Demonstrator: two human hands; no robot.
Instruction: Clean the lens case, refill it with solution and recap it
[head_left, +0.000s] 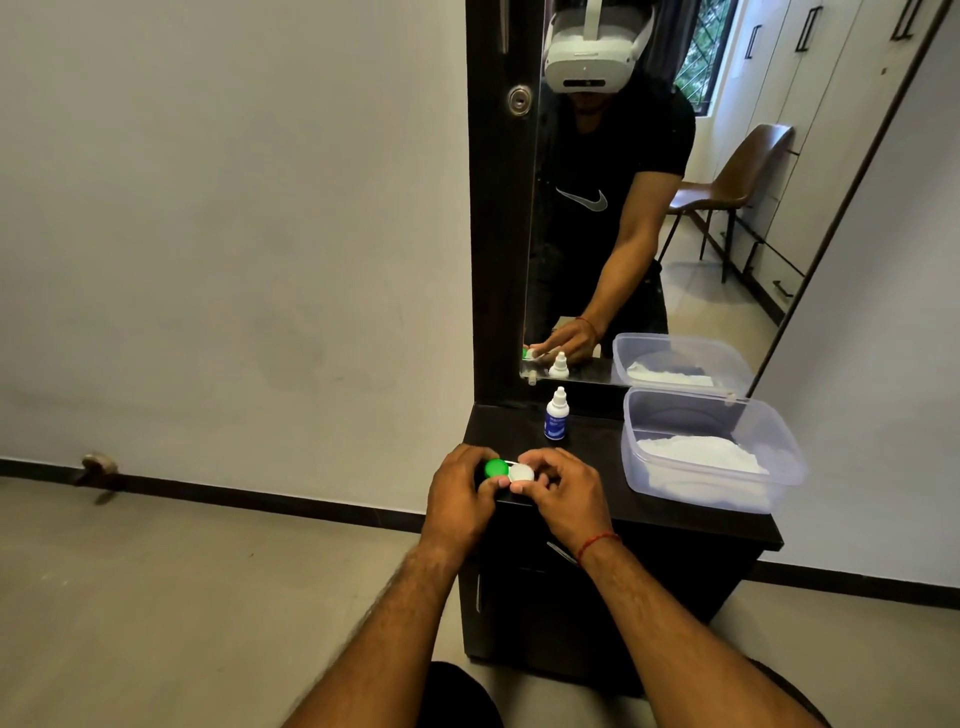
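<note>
**Both hands on the lens case at the front of the table**

The biggest thing I see from the head camera is the tall mirror, standing at the back of the dark table and doubling whatever sits near it. On the right side of the table is a clear plastic box with no lid, and a crumpled white cloth lies in it.

The hands meet close together at the table's front edge. The left hand curls round the green end of the case. The right hand, with a red thread round its wrist, pinches the white cap between thumb and fingertips.

Behind the hands, well apart from them and left of the box, a small bottle stands upright, white with a blue label and its cap on.

The lens case is the smallest item: two round wells side by side, a bright green cap on the left and a white cap on the right. Both caps sit on it. Fingers cover its lower edge, so I cannot tell whether it rests on the table or is held just above.
</note>
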